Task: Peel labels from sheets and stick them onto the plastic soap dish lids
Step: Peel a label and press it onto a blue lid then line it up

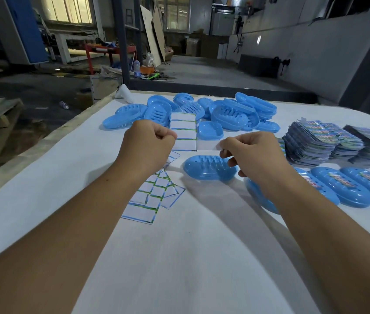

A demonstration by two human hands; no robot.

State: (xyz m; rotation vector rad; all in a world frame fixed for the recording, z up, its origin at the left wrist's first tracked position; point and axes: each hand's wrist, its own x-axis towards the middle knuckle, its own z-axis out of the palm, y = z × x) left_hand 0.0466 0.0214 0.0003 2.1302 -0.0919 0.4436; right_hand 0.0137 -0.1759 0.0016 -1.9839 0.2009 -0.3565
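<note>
Your two bare forearms reached forward over the white table [179,257], which lay bare in front of you, with open room between the arms. Your left hand [149,145] was curled into a loose fist, knuckles up, pinching the left edge of a label sheet [183,130] held upright above the table. Your right hand [251,150] pinched a label [208,146] between thumb and forefinger, half peeled off the sheet's lower right corner, the other fingers bent below it.

Under your left wrist, spent sheets [152,198] lay fanned and overlapping on the table. Just below the label sat a blue soap dish lid [209,167], slots up, apart from the others. To your right a row of labelled lids [342,189] ran toward the table's right edge, partly hidden by your right forearm. Behind them stood stacks of fresh sheets [329,143].

Farther out, a heap of blue lids [202,112] sprawled across the far side of the table, reaching close to its far edge. The table's left edge ran diagonally away, with dark floor beyond it.
</note>
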